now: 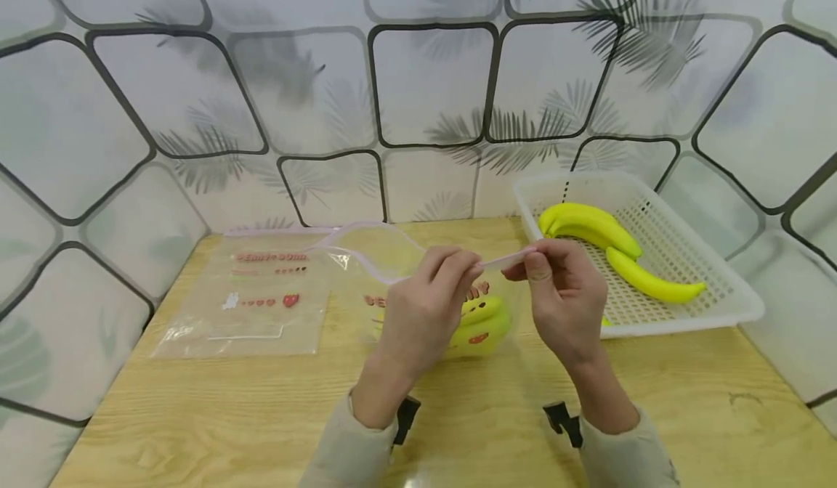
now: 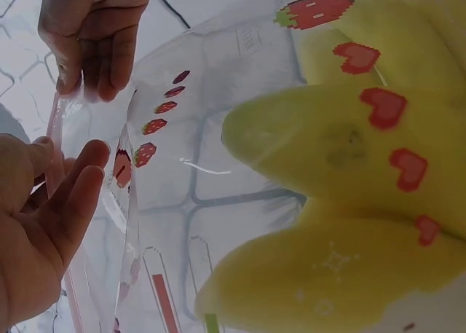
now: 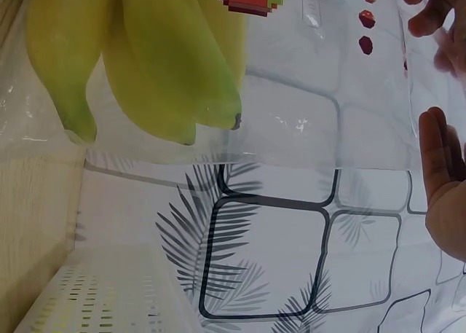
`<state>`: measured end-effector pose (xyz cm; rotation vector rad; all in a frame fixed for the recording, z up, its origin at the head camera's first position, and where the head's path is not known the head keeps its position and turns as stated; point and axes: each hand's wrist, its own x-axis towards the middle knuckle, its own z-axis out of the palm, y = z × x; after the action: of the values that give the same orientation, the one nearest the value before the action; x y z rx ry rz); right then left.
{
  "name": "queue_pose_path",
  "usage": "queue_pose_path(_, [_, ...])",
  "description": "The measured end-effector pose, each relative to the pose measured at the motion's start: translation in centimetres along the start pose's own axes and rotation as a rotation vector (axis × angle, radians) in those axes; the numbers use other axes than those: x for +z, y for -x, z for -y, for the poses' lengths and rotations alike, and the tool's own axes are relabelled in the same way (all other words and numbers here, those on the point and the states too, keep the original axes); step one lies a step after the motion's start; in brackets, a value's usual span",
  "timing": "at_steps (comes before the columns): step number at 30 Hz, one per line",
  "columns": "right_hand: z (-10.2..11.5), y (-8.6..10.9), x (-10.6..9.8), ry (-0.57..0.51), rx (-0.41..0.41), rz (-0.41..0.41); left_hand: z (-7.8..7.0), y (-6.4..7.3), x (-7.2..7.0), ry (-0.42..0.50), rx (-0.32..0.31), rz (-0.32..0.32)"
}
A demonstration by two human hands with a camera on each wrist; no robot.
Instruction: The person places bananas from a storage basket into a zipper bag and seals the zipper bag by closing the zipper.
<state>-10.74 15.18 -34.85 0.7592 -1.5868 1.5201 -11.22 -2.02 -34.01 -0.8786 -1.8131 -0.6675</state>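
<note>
A clear zip bag (image 2: pixel 218 158) with a pink zip strip (image 1: pixel 506 260) and printed strawberries and hearts stands in front of me. Several yellow bananas (image 1: pixel 487 321) lie inside its lower part, seen through the plastic. My left hand (image 1: pixel 425 306) pinches the zip strip near its middle, and the strip bows open to the left of it. At the strip's right end, my right hand (image 1: pixel 569 299) pinches the corner between thumb and fingers. Both hands are level with the bag's mouth, above the bananas (image 3: pixel 160 63).
Flat on the table at left lies another clear zip bag (image 1: pixel 261 328) with similar print. A white perforated basket (image 1: pixel 739 306) stands at the back right, holding yellow bananas (image 1: pixel 654 279). Patterned cloth (image 1: pixel 431 88) walls the table at the back and sides.
</note>
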Motion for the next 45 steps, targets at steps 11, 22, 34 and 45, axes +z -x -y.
queue_pose_path(11, [1.2,-0.4,0.9,0.434,-0.321,0.044,-0.3,-0.1,0.2,-0.007,-0.012,0.051])
queue_pose_path(22, [0.9,-0.7,0.2,0.602,-0.307,0.077,0.2,-0.1,0.4,0.105,-0.009,0.06])
queue_pose_path(34, [1.3,-0.4,0.6,0.601,-0.29,0.19,1.1,0.0,-0.5,0.092,0.025,0.113])
queue_pose_path(45, [1.5,-0.2,0.6,0.542,-0.265,0.211,1.9,0.2,-1.3,0.095,0.007,0.096])
